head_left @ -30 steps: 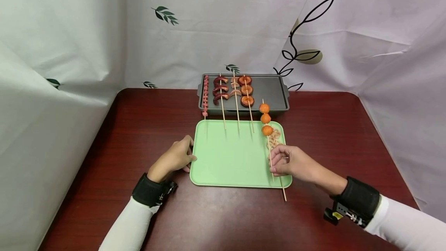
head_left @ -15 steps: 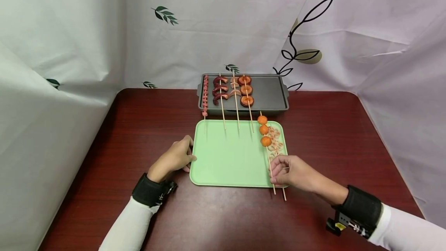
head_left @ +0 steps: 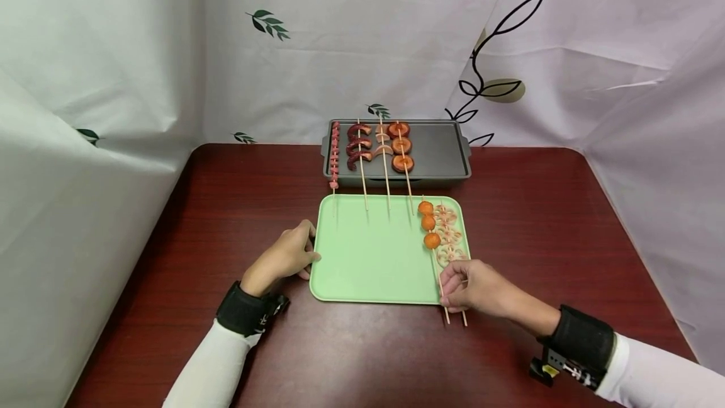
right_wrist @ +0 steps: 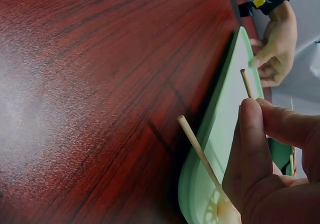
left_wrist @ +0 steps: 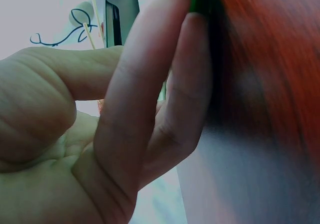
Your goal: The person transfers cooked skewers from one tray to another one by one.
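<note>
My right hand [head_left: 476, 288] pinches the lower stick of a skewer with three orange balls [head_left: 428, 223]. The skewer lies low over the right part of a light green tray [head_left: 368, 257], its stick end past the tray's near edge. Right beside it on the tray is a skewer of lotus root slices [head_left: 449, 235], its stick partly hidden by my right hand. My left hand [head_left: 286, 254] grips the tray's left edge, thumb at the rim; in the left wrist view its fingertips [left_wrist: 177, 4] meet the green side.
Behind the tray stands a dark grey grill pan [head_left: 438, 150]. Across it lie a pink meat skewer [head_left: 334, 156], an octopus tentacle skewer [head_left: 358, 145], a skewer of pale curved pieces [head_left: 382, 150] and a mushroom skewer [head_left: 402, 147], sticks reaching over the tray's far edge. Everything rests on a reddish-brown table [head_left: 544, 219].
My right hand has drawn the orange-ball skewer toward me and lowered it over the tray, uncovering the lotus root slices. My left hand stays on the tray edge.
</note>
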### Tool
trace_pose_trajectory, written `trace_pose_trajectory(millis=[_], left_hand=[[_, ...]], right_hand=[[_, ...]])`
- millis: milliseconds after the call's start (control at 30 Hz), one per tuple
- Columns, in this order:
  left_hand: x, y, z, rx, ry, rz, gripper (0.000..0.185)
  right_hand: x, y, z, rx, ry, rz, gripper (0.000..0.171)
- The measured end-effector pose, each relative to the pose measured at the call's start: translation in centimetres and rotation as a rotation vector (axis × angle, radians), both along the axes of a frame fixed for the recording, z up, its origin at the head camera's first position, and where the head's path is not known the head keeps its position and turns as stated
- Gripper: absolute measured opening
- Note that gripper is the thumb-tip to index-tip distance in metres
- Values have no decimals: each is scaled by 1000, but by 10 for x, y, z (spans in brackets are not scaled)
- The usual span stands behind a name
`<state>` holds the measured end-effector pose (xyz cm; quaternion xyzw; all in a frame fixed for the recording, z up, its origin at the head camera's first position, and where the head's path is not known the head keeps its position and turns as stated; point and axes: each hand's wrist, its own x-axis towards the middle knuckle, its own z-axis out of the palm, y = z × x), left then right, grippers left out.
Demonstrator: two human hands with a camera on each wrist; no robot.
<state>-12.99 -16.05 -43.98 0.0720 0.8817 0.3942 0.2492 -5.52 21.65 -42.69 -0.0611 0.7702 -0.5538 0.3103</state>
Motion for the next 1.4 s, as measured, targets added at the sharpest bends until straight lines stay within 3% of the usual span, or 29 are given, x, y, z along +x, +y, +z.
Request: trace_pose_trajectory(millis=[500,633,933,1400], left_hand=[[-2,0,-1,-3,-12,-3,37],[-2,0,-1,-2,-15,1,38],[-1,0,0,-1,2,-9,37],[-1,0,-1,-13,0,-8,37]], right_hand=[[-1,2,-6,50,-54,23,19],[-3,2,-7,111,-18,47,14],[-8,3,-8,279,156,115,14],[-9,-1,-8,312,208,140,15]])
